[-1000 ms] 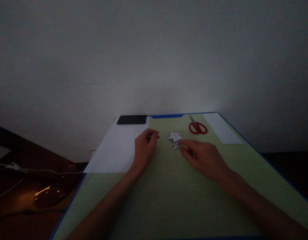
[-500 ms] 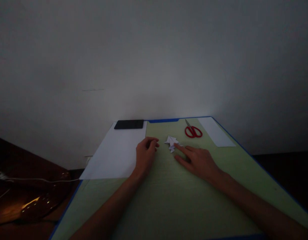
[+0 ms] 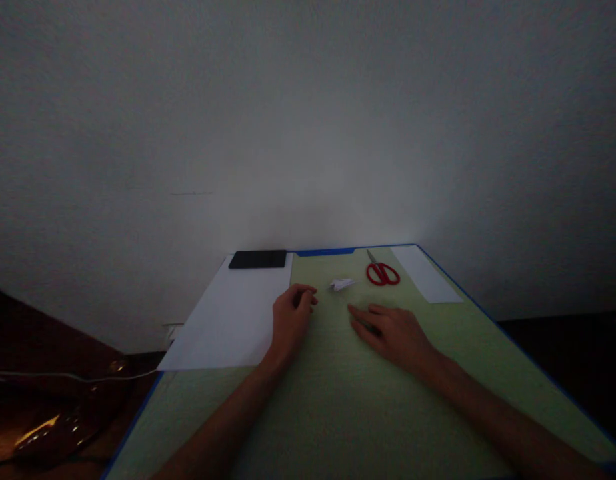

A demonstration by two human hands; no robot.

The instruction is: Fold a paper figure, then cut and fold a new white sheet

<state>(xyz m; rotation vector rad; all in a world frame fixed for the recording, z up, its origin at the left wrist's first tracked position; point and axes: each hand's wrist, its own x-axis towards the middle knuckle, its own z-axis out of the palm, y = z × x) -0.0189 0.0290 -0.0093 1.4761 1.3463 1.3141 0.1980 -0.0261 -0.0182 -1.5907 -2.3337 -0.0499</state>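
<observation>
A small folded white paper figure (image 3: 342,284) lies on the green mat (image 3: 338,387), apart from both hands. My right hand (image 3: 391,330) rests flat on the mat just in front of the figure, fingers stretched out and holding nothing. My left hand (image 3: 291,319) lies to the figure's left at the edge of a white sheet (image 3: 233,317), its fingers curled loosely inward with nothing visible in them.
Red-handled scissors (image 3: 383,273) lie beyond the figure near the mat's far edge. A white paper strip (image 3: 426,282) sits at the far right, a black phone (image 3: 258,259) at the far left. The wall rises right behind. A cable and shiny dark object (image 3: 63,427) lie left.
My right hand's fingertip was on the paper figure; the figure now lies farther away and flatter, and the hand has drawn back onto the mat. The left hand stayed put.
</observation>
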